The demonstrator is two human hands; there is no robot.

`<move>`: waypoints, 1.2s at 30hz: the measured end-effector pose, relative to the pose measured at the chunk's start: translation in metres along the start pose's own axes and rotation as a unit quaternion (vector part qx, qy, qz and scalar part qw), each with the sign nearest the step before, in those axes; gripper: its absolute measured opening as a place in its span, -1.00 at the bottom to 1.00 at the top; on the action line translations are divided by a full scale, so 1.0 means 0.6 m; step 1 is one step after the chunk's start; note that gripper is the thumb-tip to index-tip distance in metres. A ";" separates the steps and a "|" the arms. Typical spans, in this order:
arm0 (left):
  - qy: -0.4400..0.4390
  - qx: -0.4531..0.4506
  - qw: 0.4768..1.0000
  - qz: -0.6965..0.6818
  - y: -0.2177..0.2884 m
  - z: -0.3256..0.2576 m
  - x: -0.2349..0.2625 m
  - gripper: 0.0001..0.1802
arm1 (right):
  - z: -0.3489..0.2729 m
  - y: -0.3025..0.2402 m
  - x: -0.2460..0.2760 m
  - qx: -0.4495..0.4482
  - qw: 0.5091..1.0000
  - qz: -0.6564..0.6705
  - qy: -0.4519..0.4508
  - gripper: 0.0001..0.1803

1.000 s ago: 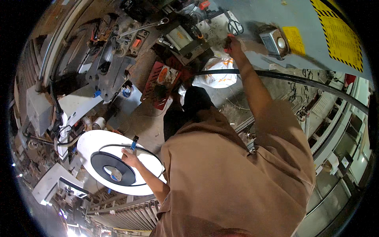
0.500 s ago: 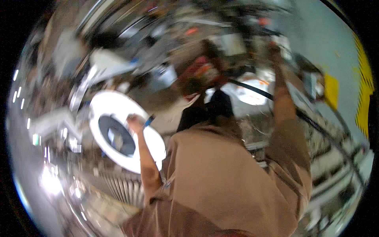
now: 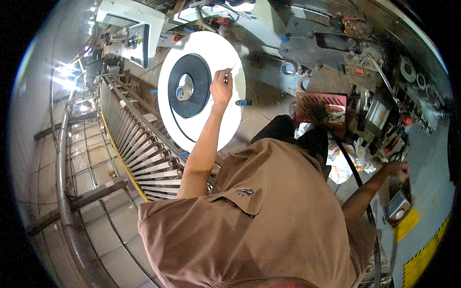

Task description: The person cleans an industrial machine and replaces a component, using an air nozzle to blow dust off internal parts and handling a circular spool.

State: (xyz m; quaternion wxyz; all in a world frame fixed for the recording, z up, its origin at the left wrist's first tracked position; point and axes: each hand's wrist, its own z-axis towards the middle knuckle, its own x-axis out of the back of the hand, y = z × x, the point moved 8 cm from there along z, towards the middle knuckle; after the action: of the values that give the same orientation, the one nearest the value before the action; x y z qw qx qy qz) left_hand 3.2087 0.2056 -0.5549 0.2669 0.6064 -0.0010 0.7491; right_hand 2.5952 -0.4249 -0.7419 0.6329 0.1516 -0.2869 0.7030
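Big white round disc (image 3: 201, 91) with a black ring of wound tape (image 3: 189, 85) and a shiny hub in the middle, standing flat-faced at the top middle of the view, on the grey machine. Looks wide, thin and stiff, likely light for its size, smooth and maybe a bit slippery on the face. Best held at the rim, or by the hub. The black tape looks soft and bendy, easy to let slip or unwind.

Left hand (image 3: 221, 89) up on the right part of the disc face, fingers pinched shut on a thin pale strip or wire (image 3: 231, 69), too small to tell which. A small blue-tipped knob (image 3: 243, 102) just beside the wrist.

Right hand (image 3: 397, 169) far off at the right edge, on the grey panel, near a small boxy switch (image 3: 396, 206). Blurred; cannot tell if those fingers are closed or loose.

A black hose (image 3: 353, 173) running down between the two arms. A red slotted tray (image 3: 321, 108) right of the disc. A long row of metal rollers (image 3: 139, 139) under the disc's left edge, in the way down there.
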 end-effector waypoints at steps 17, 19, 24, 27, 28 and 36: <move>0.023 -0.286 0.931 -0.227 0.257 0.010 0.058 -0.81 | -0.076 -0.860 0.713 0.573 0.607 0.486 -0.261 -0.57; 0.020 -0.272 0.931 -0.242 0.239 0.015 0.059 -0.81 | -0.069 -0.873 0.725 0.553 0.604 0.494 -0.292 -0.59; 0.019 -0.231 0.936 -0.264 0.196 0.033 0.063 -0.80 | -0.079 -0.918 0.742 0.554 0.597 0.491 -0.310 -0.60; 0.014 -0.242 0.929 -0.279 0.187 0.043 0.074 -0.81 | -0.105 -0.939 0.738 0.566 0.595 0.486 -0.298 -0.60; 0.016 -0.249 0.928 -0.277 0.182 0.046 0.075 -0.80 | -0.110 -0.946 0.738 0.576 0.594 0.476 -0.299 -0.56; 0.058 -0.264 0.916 -0.296 0.141 0.070 0.080 -0.76 | -0.130 -0.996 0.754 0.620 0.643 0.379 -0.241 -0.50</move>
State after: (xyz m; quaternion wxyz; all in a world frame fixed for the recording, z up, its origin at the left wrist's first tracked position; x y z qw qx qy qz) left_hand 3.2068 0.1386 -0.4726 0.6263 0.4417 -0.0035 0.6423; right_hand 3.1213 0.0051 -0.4167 -0.0223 0.5508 0.0414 0.8333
